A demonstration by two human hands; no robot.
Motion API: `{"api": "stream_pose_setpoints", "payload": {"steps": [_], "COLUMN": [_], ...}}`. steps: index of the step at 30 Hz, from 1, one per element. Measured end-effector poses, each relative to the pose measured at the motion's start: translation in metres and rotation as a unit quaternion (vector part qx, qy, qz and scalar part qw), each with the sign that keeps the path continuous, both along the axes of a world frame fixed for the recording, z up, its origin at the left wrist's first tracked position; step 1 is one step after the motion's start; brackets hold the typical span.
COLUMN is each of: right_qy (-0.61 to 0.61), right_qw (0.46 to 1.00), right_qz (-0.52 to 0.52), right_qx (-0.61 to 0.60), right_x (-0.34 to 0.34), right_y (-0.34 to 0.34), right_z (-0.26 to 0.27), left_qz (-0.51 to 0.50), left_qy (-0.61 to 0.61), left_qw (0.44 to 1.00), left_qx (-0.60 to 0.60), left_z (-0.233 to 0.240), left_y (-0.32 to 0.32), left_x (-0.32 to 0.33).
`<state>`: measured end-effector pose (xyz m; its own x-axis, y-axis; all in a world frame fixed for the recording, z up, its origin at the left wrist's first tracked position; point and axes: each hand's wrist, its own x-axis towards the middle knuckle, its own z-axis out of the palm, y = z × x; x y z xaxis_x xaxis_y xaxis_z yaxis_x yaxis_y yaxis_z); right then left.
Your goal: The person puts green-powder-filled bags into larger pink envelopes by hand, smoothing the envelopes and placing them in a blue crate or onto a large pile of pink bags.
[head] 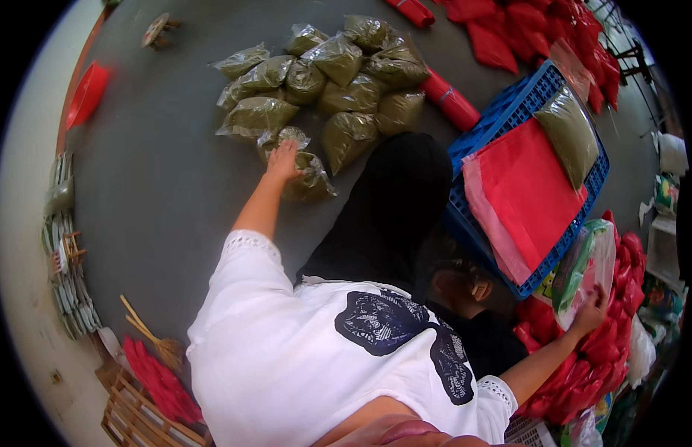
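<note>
My left hand (284, 161) lies on top of a clear plastic bag of olive-green granular material (309, 181) on the floor. Whether the fingers grip it or only rest there cannot be told. Just beyond that hand, similar filled bags (348, 95) sit in a loose group. At the right, my right hand (592, 310) holds the lower edge of a clear plastic package with green parts (583, 268). Between the hands stands an upturned-looking blue plastic crate (474, 139). Flat red sheets or bags (524, 190) cover part of its top, beside one filled bag (569, 137).
Red filled bags (594, 357) are heaped at the right, and more red bags (524, 28) lie at the far right. A red roll (449, 100) touches the bag group. Leftward are a red basin (88, 95), a small stool (156, 31), a broom (167, 349) and stacked sacks (72, 290).
</note>
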<state>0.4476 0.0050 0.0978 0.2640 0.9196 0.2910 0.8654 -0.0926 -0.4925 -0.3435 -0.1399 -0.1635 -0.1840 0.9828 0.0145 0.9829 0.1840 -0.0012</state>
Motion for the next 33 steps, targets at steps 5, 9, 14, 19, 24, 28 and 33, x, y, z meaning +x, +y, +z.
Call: {"api": "stream_pose_setpoints", "payload": {"steps": [5,9,14,19,24,28,33], "right_qy": [-0.072,-0.056,0.049,0.134,0.124,0.173,0.401], "right_qw": [0.990,0.993,0.996,0.977,0.949,0.914,0.885], "right_qz": [0.099,0.088,0.077,0.165,0.257,0.271,0.236], "right_qx": [-0.074,-0.064,-0.010,0.006,0.135,0.249,0.001], "right_x": [-0.070,-0.096,-0.135,-0.192,-0.235,-0.237,-0.197], "right_y": [-0.060,-0.089,-0.085,-0.054,-0.034,-0.020,0.015], "right_z": [0.003,0.018,0.033,0.035,0.057,0.078,0.052], "left_qz": [-0.013,-0.060,-0.019,-0.161,-0.360,-0.391,-0.367], "left_qy": [-0.042,-0.108,-0.106,-0.108,-0.102,-0.330,-0.535], "left_qw": [0.968,0.982,0.994,0.953,0.874,0.822,0.761], "left_qx": [-0.246,-0.143,0.011,0.232,0.309,0.252,0.024], "left_z": [-0.008,0.008,0.148,0.310,0.417,0.438,0.333], "left_y": [0.033,0.011,0.054,0.102,0.145,0.170,0.225], "left_x": [-0.005,-0.002,0.025,0.096,0.191,0.293,0.388]}}
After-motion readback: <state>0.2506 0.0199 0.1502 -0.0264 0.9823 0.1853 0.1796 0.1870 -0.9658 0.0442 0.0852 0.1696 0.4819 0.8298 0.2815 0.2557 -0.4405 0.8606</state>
